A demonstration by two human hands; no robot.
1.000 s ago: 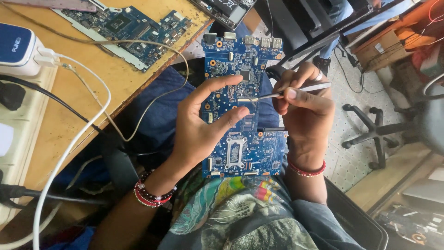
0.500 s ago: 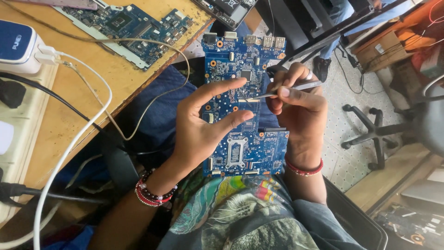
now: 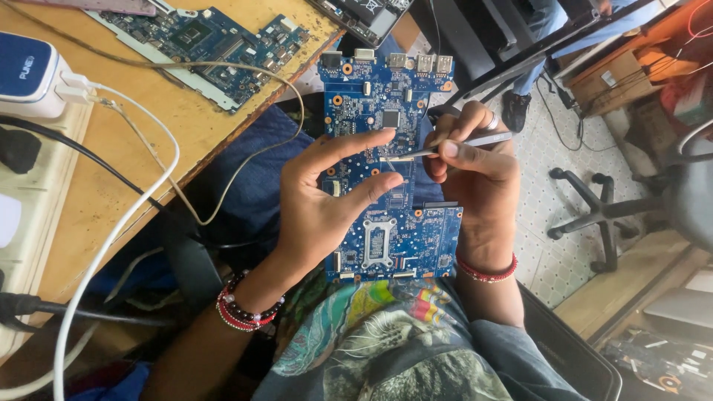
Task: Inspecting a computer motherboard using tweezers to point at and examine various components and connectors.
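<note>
A blue laptop motherboard (image 3: 386, 96) rests on my lap, its port edge pointing away from me. My left hand (image 3: 323, 204) lies over its middle, with forefinger and thumb spread on either side of a small connector. My right hand (image 3: 475, 174) pinches metal tweezers (image 3: 475, 142) whose tips touch the board at that connector, between my left fingers. The square processor socket (image 3: 377, 243) shows below my left thumb. Both wrists wear bead bracelets.
A wooden workbench (image 3: 148, 134) on the left carries a second blue circuit board (image 3: 204, 41), a white and blue charger (image 3: 30, 70) and white cables (image 3: 119, 223). An office chair base (image 3: 594, 215) stands on the tiled floor to the right. A wooden cabinet sits at far right.
The tweezers' tips have shifted slightly on the board, and my left fingers have adjusted a little. The board stays in place.
</note>
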